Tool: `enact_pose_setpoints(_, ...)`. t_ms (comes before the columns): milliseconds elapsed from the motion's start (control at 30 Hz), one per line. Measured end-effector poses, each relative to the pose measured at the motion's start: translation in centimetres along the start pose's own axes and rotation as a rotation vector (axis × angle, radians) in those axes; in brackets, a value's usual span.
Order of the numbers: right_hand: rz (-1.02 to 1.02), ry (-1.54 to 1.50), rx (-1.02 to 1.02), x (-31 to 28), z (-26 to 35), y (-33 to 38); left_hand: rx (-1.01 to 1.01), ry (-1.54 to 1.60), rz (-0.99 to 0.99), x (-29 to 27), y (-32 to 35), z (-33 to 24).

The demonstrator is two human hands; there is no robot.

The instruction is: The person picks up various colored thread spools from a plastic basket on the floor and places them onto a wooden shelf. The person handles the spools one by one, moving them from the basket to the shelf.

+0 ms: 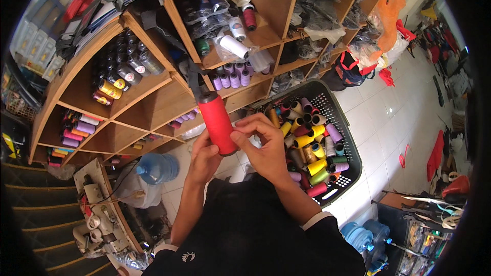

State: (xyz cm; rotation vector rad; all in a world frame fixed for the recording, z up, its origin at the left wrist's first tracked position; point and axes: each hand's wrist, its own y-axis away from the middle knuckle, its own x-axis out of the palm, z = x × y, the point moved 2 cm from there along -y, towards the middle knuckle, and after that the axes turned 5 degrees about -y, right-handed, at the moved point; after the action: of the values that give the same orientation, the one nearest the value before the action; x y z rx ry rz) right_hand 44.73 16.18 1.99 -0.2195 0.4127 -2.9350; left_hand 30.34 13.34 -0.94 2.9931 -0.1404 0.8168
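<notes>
A large spool of red thread (216, 122) with dark ends is held up in front of me, tilted slightly, its top toward the shelves. My left hand (203, 156) is closed round its lower left side, with the thumb across the front near the base. From the right, the thumb and bent fingers of my right hand (263, 145) press on the lower right side of the same spool. Whether a loose thread end lies between those fingertips is too small to tell. To the right of my right hand is a dark perforated plastic basket (353, 166) heaped with spools of many colours (317, 166).
A wooden shelf unit (143, 107) ahead holds dark spools (128, 74), purple spools (232, 77) and plastic bags (317, 7). A blue water bottle (157, 167) and a sewing machine (94, 209) stand left. Bottom right are more blue bottles (358, 237); red cloth (435, 156) lies on the tiles.
</notes>
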Motion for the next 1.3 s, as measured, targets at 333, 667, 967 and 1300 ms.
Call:
enact_pose_setpoints(333, 0.215, -0.143, 0.140, 1.1, 0.4, 0.2, 0.012, 0.084, -0.087, -1.4, 1.5, -1.5)
enact_pose_setpoints(667, 0.212, -0.554, 0.251, 1.4, -2.2, 0.6, -0.020, 0.305, 0.009, 0.5, 1.4, -0.8)
enact_pose_setpoints(967, 0.206, -0.375, 0.161, 0.9, -1.5, 0.5, -0.007, 0.230, 0.042, 0.7, 1.8, -0.3)
enact_pose_setpoints(1300, 0.247, -0.422, 0.256, 1.6, -2.3, 0.2, -0.088, 0.240, -0.092, 0.0, 2.2, -0.3)
